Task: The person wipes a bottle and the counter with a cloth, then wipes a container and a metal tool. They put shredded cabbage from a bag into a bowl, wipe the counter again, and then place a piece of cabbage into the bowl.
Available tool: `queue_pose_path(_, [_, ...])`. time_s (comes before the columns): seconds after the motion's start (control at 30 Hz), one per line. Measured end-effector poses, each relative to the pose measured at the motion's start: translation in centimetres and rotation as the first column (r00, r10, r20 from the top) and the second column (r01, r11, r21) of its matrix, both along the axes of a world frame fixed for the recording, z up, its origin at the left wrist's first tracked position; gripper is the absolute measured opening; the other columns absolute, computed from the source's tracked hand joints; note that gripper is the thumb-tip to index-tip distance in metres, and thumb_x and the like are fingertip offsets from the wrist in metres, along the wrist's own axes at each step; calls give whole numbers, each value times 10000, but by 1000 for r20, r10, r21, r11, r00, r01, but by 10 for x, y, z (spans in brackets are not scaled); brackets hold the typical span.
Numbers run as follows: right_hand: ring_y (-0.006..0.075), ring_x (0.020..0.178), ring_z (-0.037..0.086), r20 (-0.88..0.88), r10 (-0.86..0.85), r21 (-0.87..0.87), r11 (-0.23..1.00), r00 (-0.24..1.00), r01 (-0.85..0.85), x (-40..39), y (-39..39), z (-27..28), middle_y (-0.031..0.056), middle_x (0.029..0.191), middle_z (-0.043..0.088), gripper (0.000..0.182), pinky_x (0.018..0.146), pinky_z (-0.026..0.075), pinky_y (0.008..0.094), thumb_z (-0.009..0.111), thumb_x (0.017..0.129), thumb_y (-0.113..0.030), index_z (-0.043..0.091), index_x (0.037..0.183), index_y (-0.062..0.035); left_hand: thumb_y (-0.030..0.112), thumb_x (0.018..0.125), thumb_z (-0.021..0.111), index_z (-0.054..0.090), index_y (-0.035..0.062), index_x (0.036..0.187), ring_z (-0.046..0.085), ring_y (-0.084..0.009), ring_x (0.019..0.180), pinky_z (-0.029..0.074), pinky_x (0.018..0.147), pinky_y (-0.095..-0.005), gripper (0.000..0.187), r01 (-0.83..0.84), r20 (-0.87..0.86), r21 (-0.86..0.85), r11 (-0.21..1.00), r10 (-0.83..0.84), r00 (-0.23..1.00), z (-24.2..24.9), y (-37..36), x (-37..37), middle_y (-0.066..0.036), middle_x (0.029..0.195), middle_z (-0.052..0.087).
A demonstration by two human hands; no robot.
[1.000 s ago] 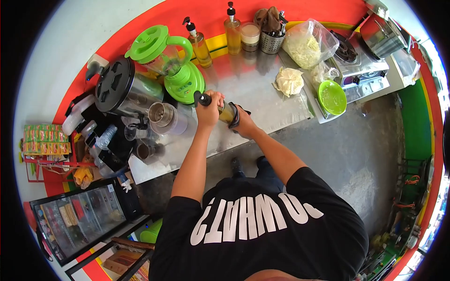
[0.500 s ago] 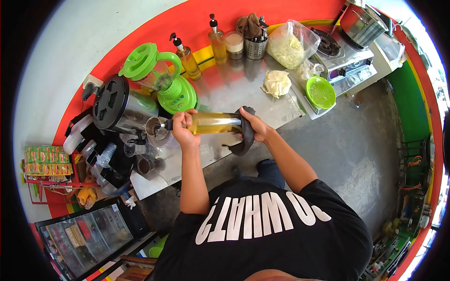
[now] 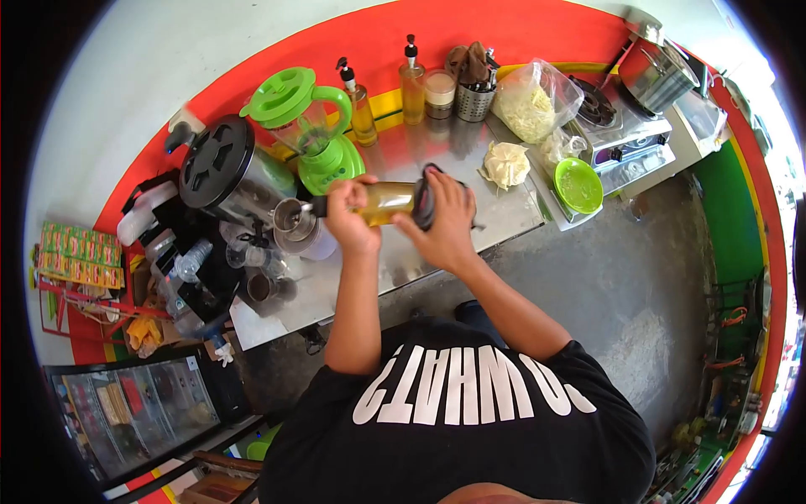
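Observation:
A clear pump bottle point(image 3: 388, 202) of yellow liquid lies on its side in the air over the steel counter, its black pump end toward the left. My left hand point(image 3: 353, 215) is closed around its neck end. My right hand point(image 3: 442, 220) presses a dark cloth point(image 3: 425, 200) against the bottle's base, with the fingers over the cloth. Just left of my left hand stands a metal cup point(image 3: 291, 217) on a container. Beyond the hands is a green blender point(image 3: 323, 160).
Two more pump bottles point(image 3: 361, 113) stand along the red wall beside a jar point(image 3: 439, 94) and a utensil holder point(image 3: 475, 102). A bag of shredded vegetable point(image 3: 533, 105), a pale bundle point(image 3: 506, 165) and a green bowl point(image 3: 578, 186) are at the right, near a stove point(image 3: 625, 134). A large black-lidded dispenser point(image 3: 220, 164) stands left.
My right hand has turned over the bottle's base, its back now facing up, and the cloth has bunched around that end. The view has shifted slightly.

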State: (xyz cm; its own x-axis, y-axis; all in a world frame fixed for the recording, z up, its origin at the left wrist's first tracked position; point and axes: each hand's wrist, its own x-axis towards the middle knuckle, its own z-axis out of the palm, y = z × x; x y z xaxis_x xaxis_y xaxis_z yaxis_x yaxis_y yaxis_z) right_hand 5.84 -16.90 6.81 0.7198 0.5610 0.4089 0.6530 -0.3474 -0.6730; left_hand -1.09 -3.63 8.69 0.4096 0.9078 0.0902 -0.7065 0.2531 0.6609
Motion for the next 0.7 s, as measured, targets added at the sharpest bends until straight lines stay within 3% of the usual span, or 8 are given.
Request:
queue_pose_path(0.07, [324,1448,368,138,100,-147,986,985,-79,-8,4,20,223,1554,386,727,1195,207,533,566,1000,-506,411,1492,6,72,910,565,425,99,673,508,-172,653,523,801,-366,277,55,5,5,998,-55,998,-15,-6,13,-8,638,407])
queue_pose_path(0.13, [302,1464,357,-224,434,133,900,872,-414,-1,10,28,180,1535,435,673,1214,121,557,457,1051,-466,359,1540,-14,18,889,582,427,92,641,472,-135,611,473,713,-301,301,79,0,38,996,-79,997,-17,-14,12,-18,641,439])
queue_pose_path(0.33, [297,1132,640,33,436,212,877,900,-432,30,4,-37,155,1258,677,450,1028,432,402,415,1071,-291,572,1413,-43,18,887,584,441,80,630,493,-128,610,430,629,-282,301,136,-82,109,985,-127,988,-22,-19,-3,-32,648,475])
queue_pose_path(0.4, [234,1000,665,-560,569,332,820,603,-465,59,6,-80,158,1173,702,411,921,498,358,465,1049,-277,646,1312,-17,55,879,569,431,104,619,481,-147,589,497,738,-338,298,251,-193,196,948,-214,958,-20,-20,-9,-5,597,414])
queue_pose_path(0.47, [202,961,656,-698,505,250,836,508,-488,70,8,-64,151,1127,706,387,885,505,336,471,1044,-267,669,1246,-2,70,879,575,416,106,595,514,-163,592,505,780,-362,328,293,-217,291,911,-236,947,-28,-16,-11,-13,582,427])
queue_pose_path(0.53, [171,923,648,-816,414,175,842,404,-510,75,13,-44,145,1082,711,372,849,512,313,476,1039,-256,691,1180,13,23,899,601,488,50,606,545,-131,597,437,613,-278,315,392,-206,296,871,-342,917,-30,-19,-11,-95,690,584])
queue_pose_path(0.6, [171,932,644,-935,339,261,857,105,-444,71,31,-29,130,1054,703,358,853,510,315,440,1037,-223,693,1122,15,21,898,601,512,31,617,529,-126,572,450,623,-288,295,375,-158,326,868,-341,927,-37,-20,-4,-95,673,571])
queue_pose_path(0.7, [189,927,641,-846,420,261,863,329,-432,48,30,-8,121,1034,699,374,880,501,325,403,1053,-232,675,1131,12,8,895,614,516,13,643,520,-144,576,467,654,-290,270,288,-112,338,896,-266,957,-39,-15,-3,-76,697,545])
